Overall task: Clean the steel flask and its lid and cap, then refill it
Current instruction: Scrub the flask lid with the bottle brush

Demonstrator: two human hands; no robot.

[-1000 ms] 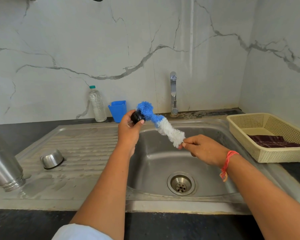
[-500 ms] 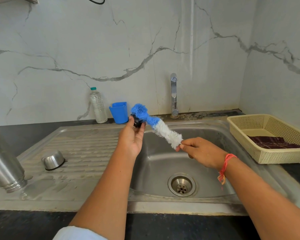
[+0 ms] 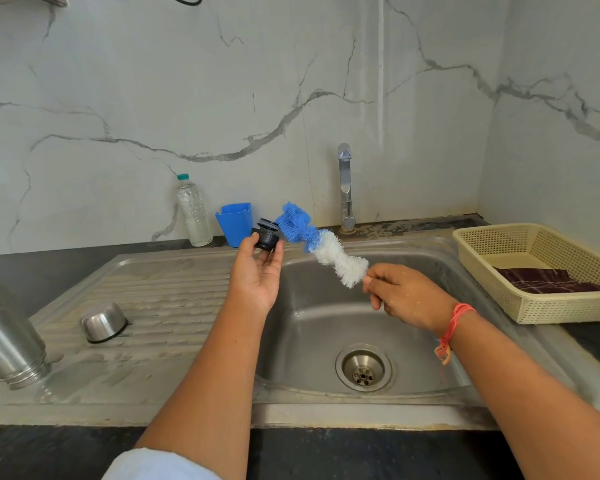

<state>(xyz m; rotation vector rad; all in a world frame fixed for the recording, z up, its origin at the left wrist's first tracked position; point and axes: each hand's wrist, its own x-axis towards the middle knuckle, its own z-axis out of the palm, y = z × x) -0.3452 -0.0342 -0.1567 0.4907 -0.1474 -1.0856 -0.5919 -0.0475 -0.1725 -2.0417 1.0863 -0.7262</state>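
**Lid at the brush tip, over the sink**

Nearest, at the left edge, the steel flask (image 3: 7, 334) stands mouth-down on the wet drainboard (image 3: 160, 306). Its threaded neck is at the bottom, and its long axis leans up and to the left out of view. Just beyond it the steel cap (image 3: 103, 322) rests upside down on the ridges, with a dark rim at its base.

Over the sink (image 3: 309, 306), the right hand (image 3: 406, 296) has its fingers curled round the brush (image 3: 321, 247) handle, pinching it just below the bristles. The brush slants from lower right to upper left, white bristles near the hand and blue ones at the far tip.

The left hand (image 3: 257, 275) is palm-up with the fingers nearly straight. The thumb and fingertips pinch the lid (image 3: 267, 233), a small black ribbed plug with a paler top rim. It sits roughly upright and touches the blue bristles.

At the right, a cream basket (image 3: 534, 306) holds a dark cloth (image 3: 548, 280). Farther back stand a blue cup (image 3: 234, 223), a plastic bottle (image 3: 194, 213) and the tap (image 3: 345, 188), against the marble wall (image 3: 118, 81).
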